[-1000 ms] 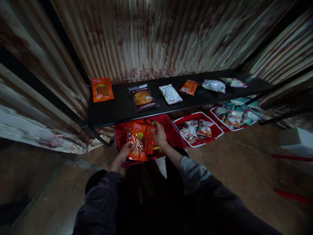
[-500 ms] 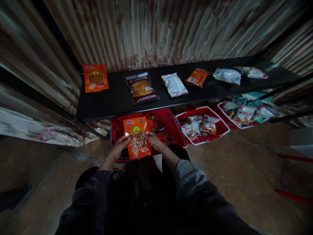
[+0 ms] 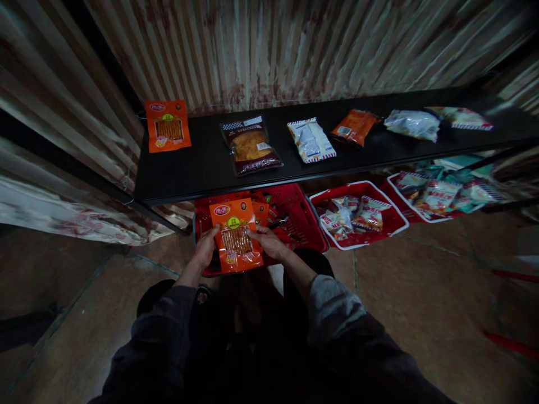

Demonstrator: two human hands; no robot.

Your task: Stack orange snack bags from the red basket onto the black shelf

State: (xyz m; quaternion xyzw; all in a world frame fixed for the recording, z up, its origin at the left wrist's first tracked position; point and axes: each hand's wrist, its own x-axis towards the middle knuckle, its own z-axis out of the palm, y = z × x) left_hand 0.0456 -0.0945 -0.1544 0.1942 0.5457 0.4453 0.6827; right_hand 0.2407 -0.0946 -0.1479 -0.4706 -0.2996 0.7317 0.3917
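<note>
Between my two hands is an orange snack packet (image 3: 236,238) with a clear window that shows brown sticks, its front facing up. My left hand (image 3: 205,247) grips its left edge, thumb on the front. My right hand (image 3: 269,242) holds the right edge, thumb near the window; the fingers behind the packet are hidden. Beneath the packet stands a red plastic basket (image 3: 314,221), with more orange packets (image 3: 261,212) and dark items inside. A matching orange packet (image 3: 169,128) lies at the left end of the black shelf (image 3: 177,177).
Along the shelf lie a brown bread packet (image 3: 251,147), a white packet (image 3: 311,140), an orange packet (image 3: 355,127) and more white packets (image 3: 412,124). Two red baskets with white rims (image 3: 365,244) hold several snack packets under the shelf. Red bars (image 3: 511,343) show at the right.
The camera view has shifted, so the shelf and its packets sit farther right. Both hands still hold the orange packet over the basket, the left hand slightly higher along its edge.
</note>
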